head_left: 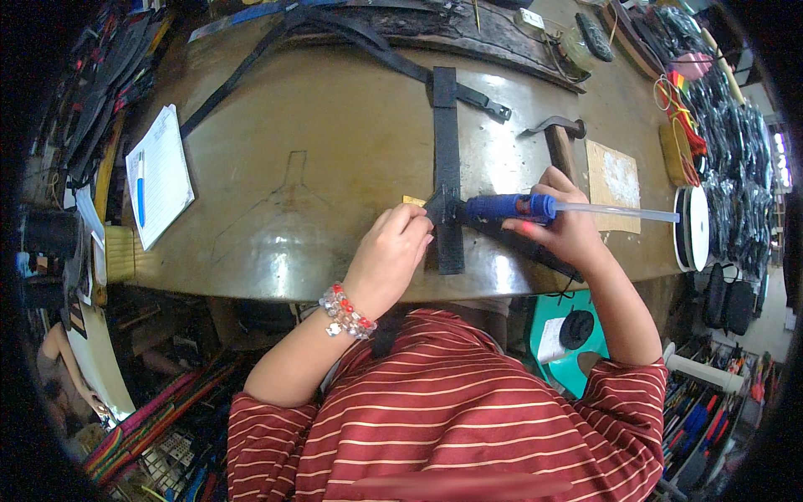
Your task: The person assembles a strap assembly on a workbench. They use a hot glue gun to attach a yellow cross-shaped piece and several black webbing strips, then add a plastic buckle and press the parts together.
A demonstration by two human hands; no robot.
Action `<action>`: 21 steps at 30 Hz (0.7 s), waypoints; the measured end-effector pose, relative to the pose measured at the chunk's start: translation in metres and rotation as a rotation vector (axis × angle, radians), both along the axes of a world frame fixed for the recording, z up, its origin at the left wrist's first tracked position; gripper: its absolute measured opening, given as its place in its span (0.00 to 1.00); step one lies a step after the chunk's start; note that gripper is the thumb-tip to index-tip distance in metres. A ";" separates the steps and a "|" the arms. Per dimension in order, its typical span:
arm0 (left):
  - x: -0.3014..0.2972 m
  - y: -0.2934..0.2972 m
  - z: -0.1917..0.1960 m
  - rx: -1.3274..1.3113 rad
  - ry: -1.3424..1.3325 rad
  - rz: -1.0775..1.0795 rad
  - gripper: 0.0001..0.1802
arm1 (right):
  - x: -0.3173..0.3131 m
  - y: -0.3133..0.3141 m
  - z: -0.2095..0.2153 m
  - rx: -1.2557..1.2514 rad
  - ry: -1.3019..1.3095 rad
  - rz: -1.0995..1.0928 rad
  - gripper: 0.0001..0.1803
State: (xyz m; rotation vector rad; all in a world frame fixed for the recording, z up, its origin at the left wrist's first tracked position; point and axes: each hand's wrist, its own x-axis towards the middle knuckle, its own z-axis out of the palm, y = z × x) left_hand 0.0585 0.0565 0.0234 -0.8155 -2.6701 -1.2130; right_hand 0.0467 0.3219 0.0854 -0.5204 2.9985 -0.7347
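A blue hot glue gun point(506, 207) lies in my right hand point(569, 227), its fingers wrapped round the grip. A long translucent glue stick point(623, 212) sticks out of its back toward the right. Its nozzle points left, at a black strap point(448, 151) that runs lengthwise across the table. Beside the strap's left edge, my left hand point(391, 247) pinches a small dark piece against it, mostly hidden by the fingers. A bit of something yellow point(413, 201) shows just beyond those fingertips. Below the gun, a dark shape lies partly under my right hand.
A hammer point(559, 142) and a glue-smeared board point(615, 186) lie right of the strap. Farther off is webbing with a buckle point(499, 110). Paper point(167, 180) with a blue pen point(140, 188) lies left; a white spool point(693, 230) stands right. Another person's arm point(75, 372) shows lower left.
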 end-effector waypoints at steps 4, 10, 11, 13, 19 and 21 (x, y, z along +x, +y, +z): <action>0.000 0.000 0.002 -0.004 -0.011 0.000 0.07 | -0.016 -0.003 -0.001 0.093 0.017 -0.028 0.23; 0.000 -0.001 -0.004 -0.028 0.009 0.009 0.07 | -0.030 -0.036 0.036 0.353 0.133 0.103 0.18; -0.001 -0.001 -0.004 -0.039 0.019 -0.011 0.07 | -0.028 -0.043 0.044 0.457 0.087 0.083 0.17; -0.001 -0.001 -0.004 -0.088 0.068 -0.008 0.07 | -0.023 -0.049 0.052 0.644 0.017 0.108 0.16; -0.002 0.001 0.000 -0.094 -0.043 0.013 0.06 | 0.012 0.069 0.026 0.006 0.501 -0.598 0.15; -0.001 0.001 0.002 -0.074 -0.044 0.017 0.06 | 0.037 0.134 -0.006 -0.255 0.431 -1.159 0.17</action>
